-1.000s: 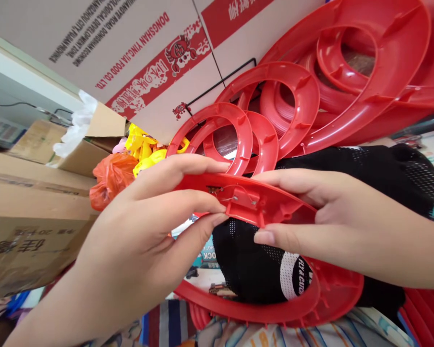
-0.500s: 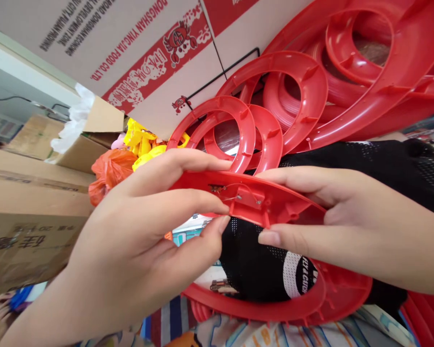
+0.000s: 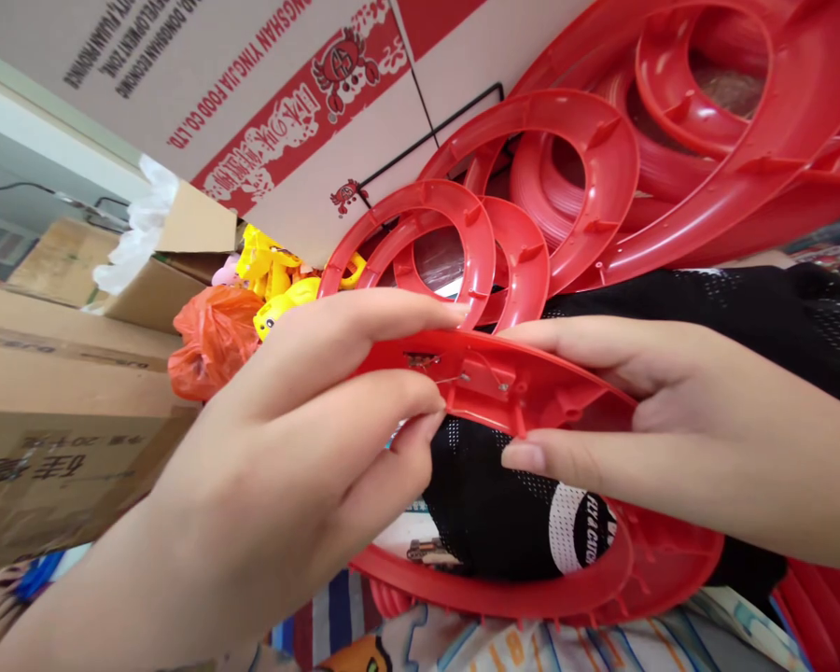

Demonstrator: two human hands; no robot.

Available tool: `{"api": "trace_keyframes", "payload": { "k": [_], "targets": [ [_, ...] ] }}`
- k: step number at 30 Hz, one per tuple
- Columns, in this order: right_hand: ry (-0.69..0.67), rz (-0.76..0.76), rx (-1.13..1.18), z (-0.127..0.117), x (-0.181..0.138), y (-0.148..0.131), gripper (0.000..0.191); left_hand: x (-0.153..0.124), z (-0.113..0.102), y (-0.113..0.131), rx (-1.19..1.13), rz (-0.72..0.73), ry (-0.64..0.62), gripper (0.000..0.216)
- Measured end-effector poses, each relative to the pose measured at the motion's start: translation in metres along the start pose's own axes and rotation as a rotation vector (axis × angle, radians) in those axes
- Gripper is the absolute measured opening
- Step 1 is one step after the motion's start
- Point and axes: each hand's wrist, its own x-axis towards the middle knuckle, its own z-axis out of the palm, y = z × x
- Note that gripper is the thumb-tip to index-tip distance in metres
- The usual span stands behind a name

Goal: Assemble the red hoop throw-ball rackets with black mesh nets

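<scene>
At centre frame, both hands hold a red plastic ring: the left hand pinches its edge beside thin wires, the right hand grips farther right. Wiring work seems underway; the next move calls for steady support and delicate fingertips.

2 bare hands show: 1 left hand and 1 right hand. Between them is 1 red ring; behind it lie at least 5 more red rings, overlapping too much for an exact count. There is 1 white carton bearing 2 crab prints, 1 black wire frame, at least 3 brown cardboard boxes, 1 orange bag and 1 white bag. Yellow toys number at least 2, partly hidden.
</scene>
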Motion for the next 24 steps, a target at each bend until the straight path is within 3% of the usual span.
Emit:
{"api": "trace_keyframes", "payload": {
  "k": [5, 8, 11, 18, 24],
  "targets": [
    [-0.009, 0.013, 0.02, 0.0, 0.0, 0.0, 0.033, 0.004, -0.011, -0.012, -0.073, 0.08, -0.125, 0.02],
    [-0.014, 0.01, 0.001, -0.001, 0.0, 0.0, 0.037, 0.011, -0.016, -0.019, -0.072, 0.205, -0.167, 0.029],
    [-0.026, 0.013, 0.016, -0.002, 0.0, 0.0, 0.037, 0.019, -0.018, -0.021, -0.045, 0.274, -0.17, 0.019],
    [-0.081, 0.071, 0.057, -0.003, 0.001, -0.004, 0.037, 0.03, -0.017, -0.017, 0.033, 0.309, -0.245, 0.02],
    [-0.069, 0.089, 0.084, -0.003, 0.002, -0.001, 0.04, 0.019, -0.016, -0.017, 0.108, 0.301, -0.208, 0.017]
  ]
}}
